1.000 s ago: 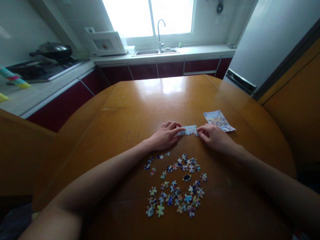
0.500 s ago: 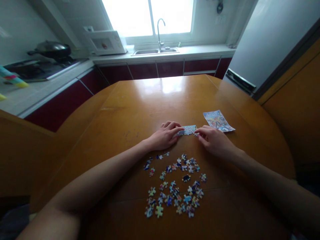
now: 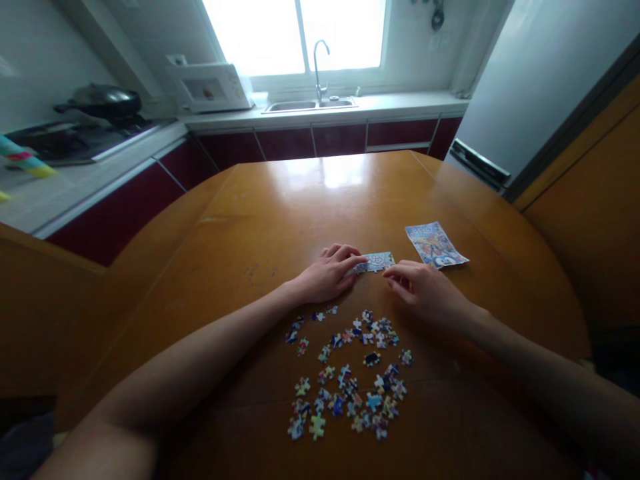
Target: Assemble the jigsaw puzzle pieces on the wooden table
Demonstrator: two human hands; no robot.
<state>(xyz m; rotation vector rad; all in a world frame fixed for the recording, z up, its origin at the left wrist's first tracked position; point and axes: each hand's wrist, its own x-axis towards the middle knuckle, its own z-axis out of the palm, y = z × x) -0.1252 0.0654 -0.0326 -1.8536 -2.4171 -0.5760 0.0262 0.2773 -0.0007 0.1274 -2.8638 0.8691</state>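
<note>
A small joined strip of jigsaw puzzle [image 3: 378, 261], pale blue with a printed pattern, lies on the wooden table. My left hand [image 3: 334, 270] rests flat at its left end, index finger stretched onto the strip and the other fingers loosely spread. My right hand [image 3: 425, 287] is at the strip's lower right corner, its fingers curled in and the index tip close to the thumb. Whether a piece is between those fingertips I cannot make out. Nearer to me lie many loose puzzle pieces [image 3: 374, 401], mostly picture side up; one dark piece [image 3: 372, 359] stands out among them.
A creased picture sheet [image 3: 436, 244] lies beyond my right hand. The wooden table [image 3: 280, 213] has a rounded edge. Behind it run a counter with a sink [image 3: 293, 105], a faucet [image 3: 318, 70] and a microwave [image 3: 213, 87]. A pan [image 3: 107, 100] sits on the stove; a fridge [image 3: 540, 80] stands right.
My right hand has shifted slightly left and down, from the strip's right end to its lower right corner, uncovering that end. My left hand stays in place on the strip.
</note>
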